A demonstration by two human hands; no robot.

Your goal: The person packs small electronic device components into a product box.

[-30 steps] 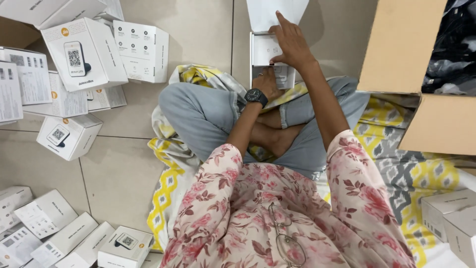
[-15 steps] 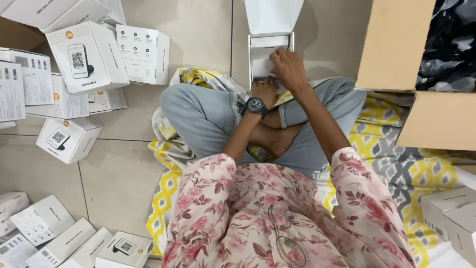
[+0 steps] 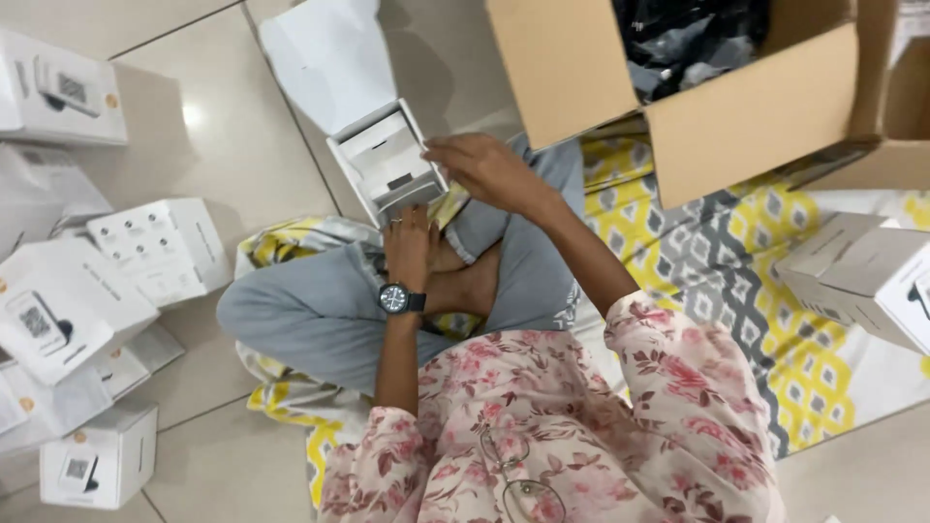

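Note:
I sit cross-legged on a yellow and grey patterned mat (image 3: 775, 291). An open white box (image 3: 386, 160) with its lid flap raised rests on the floor against my knees. My left hand (image 3: 409, 242), with a black watch on the wrist, holds the box's near edge. My right hand (image 3: 484, 167) rests at the box's right rim, fingers curled over its corner. The box's inside shows a white tray; its contents cannot be made out.
A big open cardboard carton (image 3: 697, 87) holding dark plastic-wrapped items stands at the upper right. Several white product boxes (image 3: 160, 247) lie on the tiled floor at the left. Another white box (image 3: 862, 276) sits on the mat at the right.
My right hand has come down from the raised lid flap to the box's right rim. The view has swung, so the box now appears tilted and further left.

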